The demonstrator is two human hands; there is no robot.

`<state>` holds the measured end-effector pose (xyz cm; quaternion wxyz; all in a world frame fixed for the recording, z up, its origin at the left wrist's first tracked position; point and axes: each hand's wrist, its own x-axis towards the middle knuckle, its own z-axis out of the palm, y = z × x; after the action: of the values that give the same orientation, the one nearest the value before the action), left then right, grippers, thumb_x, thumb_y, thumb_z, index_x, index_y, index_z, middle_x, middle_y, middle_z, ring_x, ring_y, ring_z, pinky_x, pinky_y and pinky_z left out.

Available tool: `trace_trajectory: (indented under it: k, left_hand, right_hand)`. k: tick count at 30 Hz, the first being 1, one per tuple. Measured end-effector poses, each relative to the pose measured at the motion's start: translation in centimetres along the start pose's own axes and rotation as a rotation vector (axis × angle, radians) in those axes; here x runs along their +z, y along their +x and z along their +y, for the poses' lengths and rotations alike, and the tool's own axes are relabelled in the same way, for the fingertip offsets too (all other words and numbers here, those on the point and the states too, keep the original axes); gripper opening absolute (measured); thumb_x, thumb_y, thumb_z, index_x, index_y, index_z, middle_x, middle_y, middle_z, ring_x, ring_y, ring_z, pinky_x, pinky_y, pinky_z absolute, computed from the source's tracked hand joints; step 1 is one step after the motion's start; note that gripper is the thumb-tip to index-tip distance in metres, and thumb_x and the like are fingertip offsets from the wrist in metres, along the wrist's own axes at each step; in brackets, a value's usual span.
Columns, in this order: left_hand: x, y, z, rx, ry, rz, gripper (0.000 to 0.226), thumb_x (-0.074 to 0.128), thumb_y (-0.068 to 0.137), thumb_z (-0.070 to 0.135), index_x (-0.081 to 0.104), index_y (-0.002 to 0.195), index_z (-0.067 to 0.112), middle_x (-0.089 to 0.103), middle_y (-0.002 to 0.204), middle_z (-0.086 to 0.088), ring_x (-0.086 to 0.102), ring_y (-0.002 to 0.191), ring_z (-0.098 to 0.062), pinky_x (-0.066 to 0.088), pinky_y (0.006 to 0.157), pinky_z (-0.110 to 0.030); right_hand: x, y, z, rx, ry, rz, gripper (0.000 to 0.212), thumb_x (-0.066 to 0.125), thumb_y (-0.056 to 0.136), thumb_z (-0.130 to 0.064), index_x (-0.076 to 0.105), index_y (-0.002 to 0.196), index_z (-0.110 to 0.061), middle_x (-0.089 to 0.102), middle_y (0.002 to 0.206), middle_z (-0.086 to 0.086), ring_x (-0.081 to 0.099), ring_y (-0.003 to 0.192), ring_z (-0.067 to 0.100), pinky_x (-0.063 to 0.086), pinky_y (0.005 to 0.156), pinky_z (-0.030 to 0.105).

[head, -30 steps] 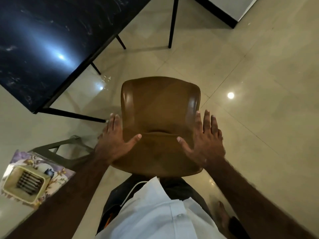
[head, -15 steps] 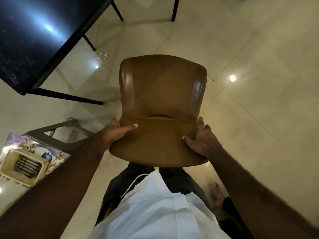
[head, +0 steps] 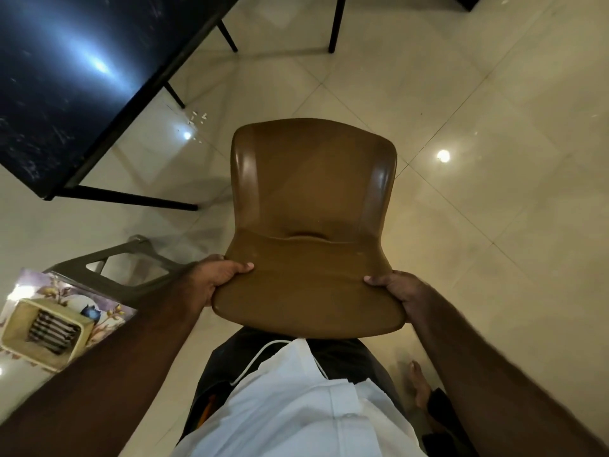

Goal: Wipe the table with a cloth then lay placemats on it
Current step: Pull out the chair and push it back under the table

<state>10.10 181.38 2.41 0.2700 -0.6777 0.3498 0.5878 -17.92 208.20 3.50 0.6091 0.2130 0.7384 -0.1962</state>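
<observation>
A brown moulded chair (head: 313, 206) stands on the tiled floor right in front of me, its backrest nearest me. My left hand (head: 217, 275) grips the left edge of the backrest, thumb on top. My right hand (head: 400, 291) grips the right edge the same way. The black glossy table (head: 75, 80) fills the upper left, its near corner a short way left of the chair. No cloth or placemat shows in view.
A grey plastic stool (head: 131, 268) stands at my left, beside a floral surface (head: 56, 291) carrying a cream holder (head: 43, 334) with dark utensils. Small white crumbs (head: 197, 118) lie on the floor by the table's legs. Open tiled floor stretches to the right.
My hands went from spread flat on the backrest to gripping its two side edges. The chair now sits further from the table corner in view.
</observation>
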Motion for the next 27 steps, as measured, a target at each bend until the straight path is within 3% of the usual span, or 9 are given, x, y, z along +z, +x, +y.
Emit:
trace_trajectory:
  k: [2, 4, 7, 11, 15, 19, 23, 24, 27]
  left_hand:
    - [-0.2, -0.7, 0.8, 0.026, 0.007, 0.010, 0.057, 0.091, 0.093, 0.027, 0.064, 0.139, 0.005, 0.079, 0.119, -0.022, 0.079, 0.104, -0.042, 0.065, 0.092, -0.058]
    - [-0.5, -1.5, 2.0, 0.053, 0.019, 0.013, 0.053, 0.089, 0.094, 0.028, 0.067, 0.135, 0.003, 0.079, 0.112, -0.021, 0.079, 0.094, -0.038, 0.064, 0.072, -0.045]
    - [-1.2, -2.9, 3.6, 0.064, 0.010, 0.009, 0.046, 0.087, 0.097, 0.029, 0.069, 0.130, 0.003, 0.080, 0.103, -0.019, 0.079, 0.081, -0.033, 0.058, 0.059, -0.036]
    - [-1.0, -4.6, 5.0, 0.057, -0.081, -0.006, 0.034, 0.085, 0.099, 0.029, 0.070, 0.117, 0.004, 0.079, 0.069, -0.013, 0.076, 0.049, -0.025, 0.053, 0.037, -0.028]
    - [0.6, -5.3, 7.3, 0.086, -0.195, 0.023, 0.043, 0.087, 0.097, 0.028, 0.071, 0.126, 0.000, 0.081, 0.089, -0.018, 0.079, 0.060, -0.028, 0.057, 0.047, -0.030]
    - [3.1, -5.8, 10.5, 0.085, -0.321, 0.044, 0.046, 0.086, 0.097, 0.032, 0.070, 0.129, 0.004, 0.082, 0.103, -0.021, 0.080, 0.078, -0.034, 0.059, 0.052, -0.033]
    - [5.6, -7.0, 14.5, 0.051, -0.432, 0.100, 0.034, 0.084, 0.098, 0.034, 0.066, 0.110, 0.008, 0.077, 0.062, -0.012, 0.073, 0.044, -0.024, 0.049, 0.034, -0.027]
    - [6.0, -7.1, 15.4, 0.044, -0.459, 0.112, 0.035, 0.084, 0.097, 0.037, 0.065, 0.108, 0.009, 0.077, 0.062, -0.012, 0.073, 0.044, -0.025, 0.050, 0.036, -0.027]
    - [6.8, -7.3, 17.3, 0.081, -0.542, 0.180, 0.043, 0.089, 0.089, 0.046, 0.069, 0.112, 0.016, 0.078, 0.093, -0.016, 0.073, 0.075, -0.030, 0.056, 0.064, -0.032]
  right_hand:
    - [-0.5, -0.6, -0.9, -0.004, -0.011, 0.013, 0.061, 0.094, 0.089, -0.027, 0.062, 0.137, -0.006, 0.073, 0.107, 0.014, 0.070, 0.095, 0.037, 0.055, 0.076, 0.047]
    - [-1.0, -1.5, -2.2, 0.003, -0.012, 0.019, 0.061, 0.092, 0.091, -0.027, 0.063, 0.139, -0.003, 0.074, 0.107, 0.016, 0.072, 0.095, 0.038, 0.055, 0.072, 0.046]
    - [-2.2, -3.2, -5.0, -0.024, -0.067, 0.051, 0.066, 0.092, 0.091, -0.029, 0.062, 0.143, -0.003, 0.075, 0.116, 0.021, 0.074, 0.102, 0.041, 0.059, 0.080, 0.049]
    - [-4.1, -4.8, -10.1, -0.100, -0.188, 0.091, 0.071, 0.090, 0.093, -0.031, 0.060, 0.149, -0.001, 0.074, 0.120, 0.022, 0.073, 0.104, 0.042, 0.059, 0.090, 0.050]
    - [-6.8, -5.5, -16.4, -0.160, -0.308, 0.097, 0.069, 0.088, 0.095, -0.031, 0.059, 0.150, 0.002, 0.072, 0.134, 0.025, 0.072, 0.119, 0.046, 0.058, 0.108, 0.054]
    - [-9.6, -4.9, -24.7, -0.236, -0.443, 0.087, 0.058, 0.085, 0.098, -0.027, 0.064, 0.143, 0.001, 0.075, 0.123, 0.024, 0.074, 0.107, 0.043, 0.059, 0.085, 0.046]
    - [-11.4, -4.6, -33.0, -0.296, -0.560, 0.052, 0.038, 0.085, 0.097, -0.026, 0.069, 0.122, -0.002, 0.076, 0.110, 0.021, 0.075, 0.094, 0.038, 0.057, 0.073, 0.039]
    - [-11.7, -4.6, -34.9, -0.306, -0.583, 0.050, 0.033, 0.085, 0.097, -0.026, 0.069, 0.116, -0.004, 0.076, 0.108, 0.020, 0.075, 0.092, 0.037, 0.058, 0.073, 0.038]
    - [-11.6, -4.7, -40.3, -0.321, -0.637, 0.049, 0.037, 0.084, 0.096, -0.029, 0.072, 0.120, -0.005, 0.079, 0.117, 0.020, 0.077, 0.112, 0.038, 0.062, 0.098, 0.048]
